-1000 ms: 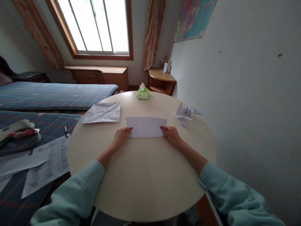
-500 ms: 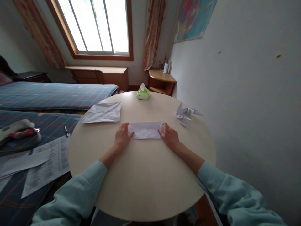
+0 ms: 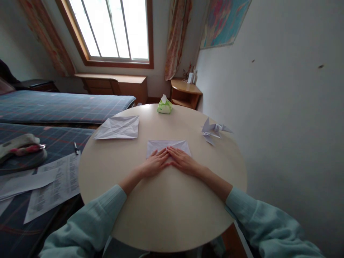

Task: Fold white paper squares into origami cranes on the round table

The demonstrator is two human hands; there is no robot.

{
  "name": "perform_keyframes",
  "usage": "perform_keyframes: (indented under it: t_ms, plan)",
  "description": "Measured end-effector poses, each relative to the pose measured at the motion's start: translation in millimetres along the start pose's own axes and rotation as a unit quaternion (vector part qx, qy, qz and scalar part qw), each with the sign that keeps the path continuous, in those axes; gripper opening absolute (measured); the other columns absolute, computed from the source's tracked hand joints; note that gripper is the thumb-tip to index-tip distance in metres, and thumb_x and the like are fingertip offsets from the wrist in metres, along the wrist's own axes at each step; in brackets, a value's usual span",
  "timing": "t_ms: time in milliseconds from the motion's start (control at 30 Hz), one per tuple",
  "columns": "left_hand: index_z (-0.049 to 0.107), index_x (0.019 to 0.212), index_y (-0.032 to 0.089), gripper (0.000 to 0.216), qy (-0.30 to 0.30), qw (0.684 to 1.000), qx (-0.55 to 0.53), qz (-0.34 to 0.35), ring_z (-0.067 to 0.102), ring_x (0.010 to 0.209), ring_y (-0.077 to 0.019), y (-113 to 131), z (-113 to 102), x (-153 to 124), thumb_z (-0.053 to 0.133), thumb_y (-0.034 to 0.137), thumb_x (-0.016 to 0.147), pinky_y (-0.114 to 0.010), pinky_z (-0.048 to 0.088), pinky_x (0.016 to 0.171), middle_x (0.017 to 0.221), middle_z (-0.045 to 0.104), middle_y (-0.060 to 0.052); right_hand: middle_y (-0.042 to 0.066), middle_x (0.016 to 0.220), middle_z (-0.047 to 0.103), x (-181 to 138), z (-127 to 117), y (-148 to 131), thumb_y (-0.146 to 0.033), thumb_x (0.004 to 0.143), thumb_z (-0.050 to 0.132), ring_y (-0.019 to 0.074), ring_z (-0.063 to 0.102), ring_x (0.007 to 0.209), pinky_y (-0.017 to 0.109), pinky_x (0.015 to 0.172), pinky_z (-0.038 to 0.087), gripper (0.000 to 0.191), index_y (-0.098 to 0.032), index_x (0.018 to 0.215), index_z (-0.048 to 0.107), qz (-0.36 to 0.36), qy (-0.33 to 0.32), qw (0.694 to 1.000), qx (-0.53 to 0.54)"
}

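A folded white sheet of paper (image 3: 156, 144) lies flat in the middle of the round table (image 3: 166, 211). My left hand (image 3: 155, 164) rests flat on its near part, fingers stretched out toward the middle. From the other side, my right hand (image 3: 184, 160) also lies flat on the paper, its fingertips meeting those of the left. Both hands are open and grip nothing. The near edge of the paper is mostly hidden under them. Faint creases show on its visible far strip.
Creased white paper (image 3: 118, 128) lies at the table's left, folded paper figures (image 3: 213, 129) at its right. A green tissue pack (image 3: 164, 105) stands at the far edge. Left of the table, a bed (image 3: 61, 138) holds printed sheets (image 3: 56, 190) and a pen (image 3: 76, 148). A wall (image 3: 282, 136) rises at right.
Both hands have let go of the paper's left and right ends and slid inward. They now lie flat together over its near middle.
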State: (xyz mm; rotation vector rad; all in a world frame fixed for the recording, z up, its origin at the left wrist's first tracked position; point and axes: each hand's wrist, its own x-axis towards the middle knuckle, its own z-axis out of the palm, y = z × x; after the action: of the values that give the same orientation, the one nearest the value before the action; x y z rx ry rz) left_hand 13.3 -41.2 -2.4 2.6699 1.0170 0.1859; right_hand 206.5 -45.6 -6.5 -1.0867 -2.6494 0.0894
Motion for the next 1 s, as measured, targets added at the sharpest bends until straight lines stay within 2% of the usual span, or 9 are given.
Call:
perform_keyframes:
  t_ms: [200,333,500,600,733,800,867,933,1000]
  plan:
    - [0.02,0.135,0.012,0.063,0.025,0.996,0.021,-0.084,0.01,0.131,-0.0211,-17.2,0.0,-5.7,0.024,0.05,0.085,-0.038,0.014,0.105,0.142,0.015,-0.012,0.016,0.139,0.024,-8.6,3.4,14.5,-0.056,0.082,0.028,0.0237,0.019,0.13,0.04,0.105,0.021,0.069,-0.009,0.133,0.027,0.11,-0.031,0.993,-0.022]
    - [0.025,0.133,0.014,0.056,0.035,0.994,0.026,-0.102,0.016,0.13,-0.0222,-29.8,-3.8,-9.8,0.027,0.045,0.086,-0.039,0.017,0.104,0.141,0.02,-0.012,0.018,0.138,0.026,-15.4,-1.1,28.0,-0.058,0.081,0.03,0.0254,0.022,0.129,0.041,0.104,0.023,0.071,-0.009,0.132,0.03,0.17,-0.029,0.984,-0.041]
    - [0.044,0.121,0.021,0.041,0.082,0.995,0.031,-0.046,0.035,0.122,-0.0223,-27.5,-15.2,-9.1,0.036,0.039,0.085,-0.035,0.033,0.097,0.132,0.041,-0.009,0.018,0.133,0.037,-16.1,-8.6,26.9,-0.055,0.078,0.04,0.0263,0.032,0.124,0.042,0.101,0.029,0.067,-0.009,0.127,0.038,0.142,0.02,0.989,-0.042]
    - [0.055,0.105,0.019,0.029,0.087,0.995,0.042,-0.03,0.052,0.105,-0.0208,-22.3,-22.3,-9.0,0.035,0.028,0.086,-0.031,0.043,0.085,0.111,0.058,-0.009,0.016,0.128,0.044,-16.0,-14.3,24.5,-0.05,0.074,0.051,0.0265,0.039,0.12,0.044,0.1,0.031,0.061,-0.012,0.122,0.046,0.108,0.056,0.992,-0.017]
    - [0.061,0.089,0.019,0.022,0.094,0.993,0.05,-0.057,0.061,0.076,-0.018,-22.0,-31.8,-14.2,0.04,0.02,0.083,-0.026,0.045,0.068,0.084,0.065,-0.007,0.009,0.111,0.06,-17.7,-21.2,25.4,-0.033,0.076,0.053,0.0215,0.054,0.105,0.036,0.092,0.04,0.032,-0.018,0.104,0.06,0.083,0.1,0.989,0.073]
    - [0.064,0.082,0.02,0.019,0.14,0.987,0.008,-0.08,0.06,0.068,-0.0168,-24.0,-38.6,-19.0,0.046,0.026,0.08,-0.025,0.043,0.063,0.074,0.065,-0.004,0.006,0.093,0.067,-17.9,-24.6,26.2,-0.031,0.077,0.051,0.0197,0.061,0.089,0.032,0.081,0.046,0.021,-0.02,0.088,0.065,0.12,0.148,0.973,0.131]
    - [0.065,0.073,0.018,0.022,0.215,0.967,-0.09,-0.106,0.057,0.06,-0.0145,-25.6,-46.8,-23.4,0.054,0.036,0.075,-0.023,0.041,0.058,0.064,0.064,-0.002,0.004,0.077,0.069,-16.9,-28.3,26.0,-0.037,0.075,0.053,0.0189,0.063,0.073,0.03,0.069,0.048,0.022,-0.02,0.075,0.066,0.185,0.222,0.936,0.2]
    - [0.064,0.068,0.015,0.031,0.293,0.92,-0.222,-0.139,0.052,0.054,-0.0123,-26.9,-53.9,-25.7,0.058,0.046,0.067,-0.022,0.039,0.052,0.058,0.061,-0.001,0.004,0.068,0.067,-14.6,-31.7,24.8,-0.045,0.07,0.056,0.018,0.061,0.062,0.029,0.059,0.048,0.03,-0.017,0.072,0.065,0.247,0.287,0.879,0.288]
    - [0.062,0.068,0.014,0.039,0.336,0.862,-0.336,-0.176,0.048,0.05,-0.0102,-29.5,-57.2,-25.6,0.058,0.052,0.063,-0.02,0.036,0.047,0.055,0.057,0.0,0.004,0.07,0.067,-11.8,-33.5,23.4,-0.049,0.066,0.056,0.0173,0.06,0.06,0.028,0.054,0.047,0.037,-0.015,0.079,0.064,0.281,0.306,0.824,0.385]
